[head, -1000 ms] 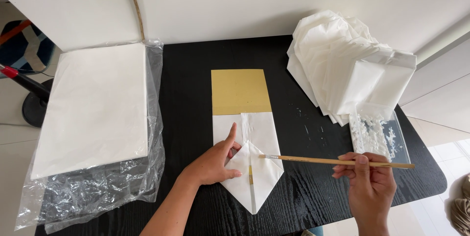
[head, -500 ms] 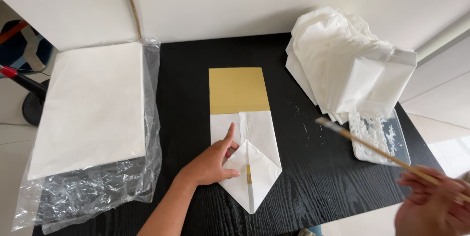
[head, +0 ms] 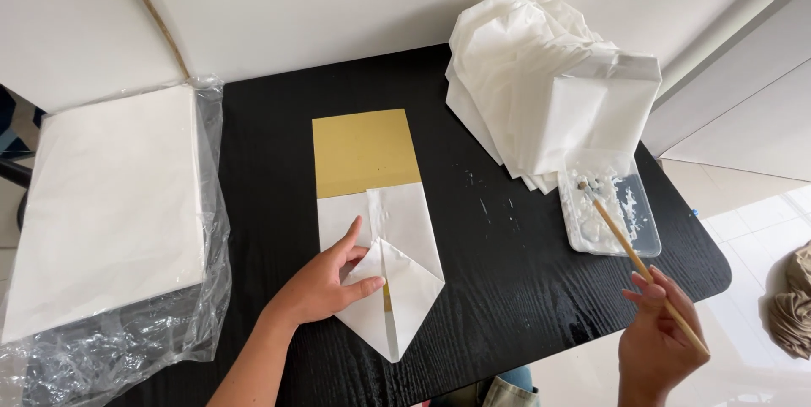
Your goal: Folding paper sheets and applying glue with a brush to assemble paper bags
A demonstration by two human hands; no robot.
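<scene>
A white paper sheet folded to a point [head: 397,289] lies on the black table [head: 507,289], over a mustard-yellow card [head: 363,152]. My left hand [head: 325,284] presses flat on the paper's left fold, fingers spread. My right hand [head: 663,344] grips a thin wooden stick brush [head: 629,246] near its lower end. The brush tip rests in a clear plastic tray of white paste [head: 612,217] at the right of the table.
A pile of folded white paper bags [head: 549,86] sits at the back right, beside the tray. A thick stack of white sheets in torn clear wrap [head: 110,204] fills the left side. Paste specks dot the table near the middle. The table's rounded right edge is close to my right hand.
My right hand swung the brush away from the folded paper to the right, and its tip now sits in the paste tray. My left hand stayed on the paper.
</scene>
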